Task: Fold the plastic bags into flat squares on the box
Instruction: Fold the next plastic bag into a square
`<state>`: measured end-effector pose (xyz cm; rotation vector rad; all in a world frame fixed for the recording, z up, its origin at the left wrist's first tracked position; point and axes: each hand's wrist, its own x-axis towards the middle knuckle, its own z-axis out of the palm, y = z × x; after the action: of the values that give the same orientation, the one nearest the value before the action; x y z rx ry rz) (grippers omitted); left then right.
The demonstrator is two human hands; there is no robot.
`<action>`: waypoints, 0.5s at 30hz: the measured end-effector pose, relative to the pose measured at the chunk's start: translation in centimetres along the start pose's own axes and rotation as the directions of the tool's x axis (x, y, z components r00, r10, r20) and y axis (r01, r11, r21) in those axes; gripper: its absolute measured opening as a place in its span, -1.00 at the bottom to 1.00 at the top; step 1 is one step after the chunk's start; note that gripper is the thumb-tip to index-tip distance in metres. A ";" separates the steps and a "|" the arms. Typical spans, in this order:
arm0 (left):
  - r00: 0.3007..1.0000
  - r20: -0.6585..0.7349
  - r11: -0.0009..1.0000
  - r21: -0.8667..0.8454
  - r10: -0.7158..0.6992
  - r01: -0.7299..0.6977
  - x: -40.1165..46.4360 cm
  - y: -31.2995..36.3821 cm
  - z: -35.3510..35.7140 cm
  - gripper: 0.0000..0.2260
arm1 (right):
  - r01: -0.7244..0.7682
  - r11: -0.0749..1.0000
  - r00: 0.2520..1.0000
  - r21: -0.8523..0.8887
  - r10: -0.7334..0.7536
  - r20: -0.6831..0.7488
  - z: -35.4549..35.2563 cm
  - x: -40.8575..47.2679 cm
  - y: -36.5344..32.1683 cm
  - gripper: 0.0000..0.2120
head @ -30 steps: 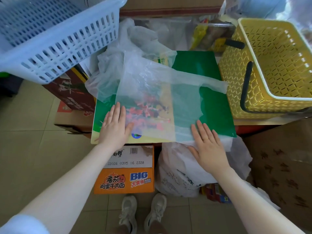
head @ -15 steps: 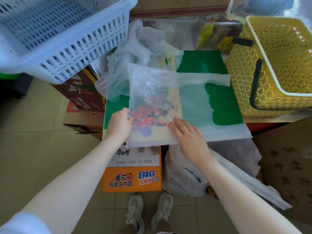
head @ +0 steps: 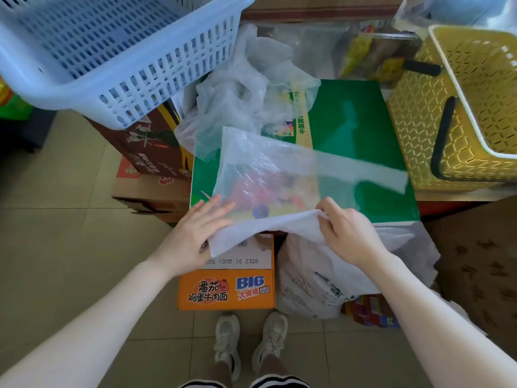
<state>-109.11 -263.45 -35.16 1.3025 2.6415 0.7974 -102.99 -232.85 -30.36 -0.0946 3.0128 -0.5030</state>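
Box lying green-topped just beyond both hands, carrying bag spread flat across its near half. Blue basket sitting well beyond left hand; yellow basket sitting beyond right hand. Crumpled bags piling beyond flat bag. Left hand resting at bag's near-left corner, fingers straight, partly under film. Right hand pinching bag's near edge, fingers curling on it, raising fold off box.
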 end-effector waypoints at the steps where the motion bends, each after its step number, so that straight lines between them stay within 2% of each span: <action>1: 0.999 -0.041 0.999 -0.041 0.030 -0.032 0.2 0.0 -0.2 -0.73 | -0.030 0.997 0.995 0.068 0.023 0.097 -0.4 0.1 -0.2 -0.92; 2: 0.996 -0.072 0.997 -0.054 0.048 -0.052 0.4 0.0 -0.3 -0.84 | -0.036 0.991 0.987 0.127 0.015 0.163 -0.7 0.1 -0.3 -0.89; 3: 0.996 -0.090 0.996 -0.080 0.026 -0.033 0.4 0.1 -0.2 -0.86 | -0.037 0.985 0.981 0.167 0.003 0.195 -1.2 0.2 -0.4 -0.80; 5: 0.987 -0.069 0.964 -0.234 -0.145 0.125 0.6 0.9 -0.8 -0.75 | -0.058 0.979 0.984 0.196 0.022 0.178 -2.3 0.5 -0.7 -0.69; 6: 0.968 -0.027 0.914 -0.337 -0.251 0.227 0.9 1.5 -1.3 -0.70 | -0.068 0.979 0.987 0.193 0.038 0.157 -2.8 0.8 -0.7 -0.67; 8: 0.922 0.041 0.809 -0.466 -0.386 0.359 1.6 2.3 -2.0 -0.75 | -0.102 0.986 0.983 0.131 0.080 0.164 -3.3 1.6 -0.6 -0.67; 11: 0.855 -0.060 0.785 -0.434 -0.515 0.442 3.3 2.2 -1.8 -0.72 | -0.084 0.996 0.980 0.004 0.082 0.183 -3.6 3.3 -0.5 -0.67; 15: 0.796 -0.161 0.801 -0.282 -0.583 0.529 5.2 1.2 -1.0 -0.75 | 0.051 0.980 0.995 -0.195 -0.033 0.092 -3.5 6.1 0.0 -0.84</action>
<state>-111.87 -259.35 -32.97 0.3305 2.7682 1.1496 -109.33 -232.19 -27.55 -0.1886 2.9696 -0.1964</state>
